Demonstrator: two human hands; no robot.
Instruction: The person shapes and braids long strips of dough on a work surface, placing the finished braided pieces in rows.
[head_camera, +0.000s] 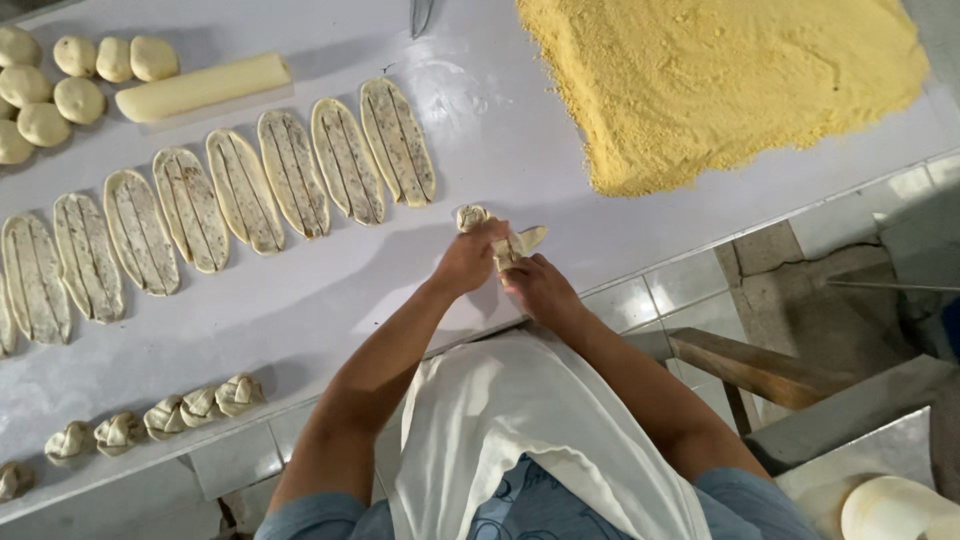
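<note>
While both hands meet at the near edge of the white table (480, 130), the left hand (468, 262) and right hand (535, 288) pinch a slit dough strip (505, 240) between closed fingers. Soft, limp and tearable, I reckon; best gripped by its ends.

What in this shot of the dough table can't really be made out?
Head view only:
- The dough strip in the left hand and right hand: fingers cover its middle, so the fold is unclear.
- The metal tool: cut off by the top edge.
- The speckled filling in the flattened ovals: too small to identify.
- The round pale object: cut off at the bottom-right corner.
</note>
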